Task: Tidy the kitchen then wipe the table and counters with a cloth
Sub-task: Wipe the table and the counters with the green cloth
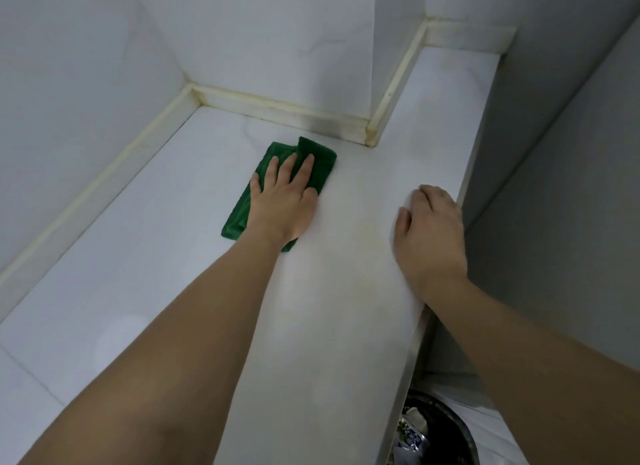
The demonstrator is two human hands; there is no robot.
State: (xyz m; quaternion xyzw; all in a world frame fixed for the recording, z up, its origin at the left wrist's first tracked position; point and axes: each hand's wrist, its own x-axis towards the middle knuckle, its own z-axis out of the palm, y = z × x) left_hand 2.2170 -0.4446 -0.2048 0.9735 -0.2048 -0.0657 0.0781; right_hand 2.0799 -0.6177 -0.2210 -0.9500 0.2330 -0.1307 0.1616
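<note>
Green cloth (304, 168) is lying under my left hand (282, 201), fingers flat, pressing, not gripping. My right hand (429, 229) is resting loosely curled, empty, on the counter (138, 274) edge; I'm risking the folded cloth bunching and skipping the grimy corner.

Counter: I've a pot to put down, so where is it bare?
The counter is bare between the two forearms, along the left wall strip, and in the narrow arm running back on the right. The middle is taken: the left hand presses the green cloth; the right hand rests on the front edge.
</note>
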